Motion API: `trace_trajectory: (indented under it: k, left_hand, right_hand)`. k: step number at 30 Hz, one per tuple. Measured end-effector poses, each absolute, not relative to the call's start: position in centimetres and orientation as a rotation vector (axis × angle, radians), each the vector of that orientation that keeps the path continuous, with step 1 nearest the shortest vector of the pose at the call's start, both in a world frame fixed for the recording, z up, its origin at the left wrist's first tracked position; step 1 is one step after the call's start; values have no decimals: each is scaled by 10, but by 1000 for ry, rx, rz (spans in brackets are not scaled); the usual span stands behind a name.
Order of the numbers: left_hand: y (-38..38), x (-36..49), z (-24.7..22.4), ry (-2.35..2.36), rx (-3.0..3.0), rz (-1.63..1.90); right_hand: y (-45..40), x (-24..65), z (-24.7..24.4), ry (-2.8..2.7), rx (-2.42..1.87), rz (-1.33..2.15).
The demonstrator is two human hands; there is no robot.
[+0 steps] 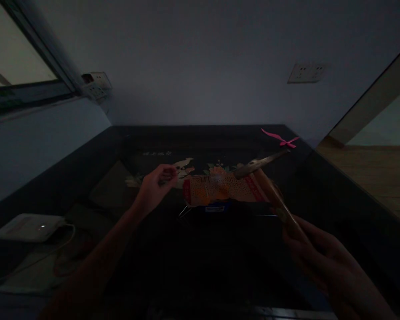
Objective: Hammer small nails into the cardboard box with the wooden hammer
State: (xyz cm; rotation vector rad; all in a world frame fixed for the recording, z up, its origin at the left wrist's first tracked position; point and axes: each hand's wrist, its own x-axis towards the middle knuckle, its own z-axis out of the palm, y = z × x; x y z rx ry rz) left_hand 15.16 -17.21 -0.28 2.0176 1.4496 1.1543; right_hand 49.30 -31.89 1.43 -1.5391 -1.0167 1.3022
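Dark wood, smooth and narrow, runs through the right hand [320, 258], whose fingers are wrapped firmly around the handle of a hammer [276, 200]. The grip sits toward the handle's lower end, and the handle slants up and away to the left. The metal head [253, 166] lies across its top, one end tapering to a thin tip toward the far right, the blunter end over the upper right part of a printed packet [203, 191]. Whether metal and packet touch, I cannot tell.

The left hand [160, 182] is partway closed, its fingers curled in toward the thumb just beside the packet's left end. The fingertips are too dim to show whether they pinch anything (the whole room is in deep shadow).

The packet, orange and speckled with red bands at both ends, lies lengthwise between the two hands, a small blue item [216, 208] with a pale label showing along its near edge. Behind it, the black tabletop [193, 138] carries printed flowers and white characters. A pink ribbon [286, 143], tied in a bow, rests near the far right corner; a white power bank [30, 227] with a white cable [65, 242] lies well off to the left.
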Motion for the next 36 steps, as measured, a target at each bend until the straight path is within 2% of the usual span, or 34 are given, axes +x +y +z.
trace_trajectory:
  k: [6, 10, 17, 22, 36]
  left_hand:
    - [-214, 118, -59, 1332, 2206, 528]
    - [-221, 117, -75, 1299, 2202, 435]
    - [-214, 118, -77, 1255, 2281, 333]
    - [-221, 116, -68, 1295, 2144, 392]
    - [-228, 126, -49, 1441, 1561, 825]
  right_hand:
    - [-323, 492, 3, -923, -1478, 1354]
    - [-324, 493, -1, -919, -1449, 1339]
    - [-328, 492, 2, -835, -1451, 1309]
    - [-327, 495, -4, -891, -1462, 1316]
    - [-321, 491, -3, -911, -1476, 1327]
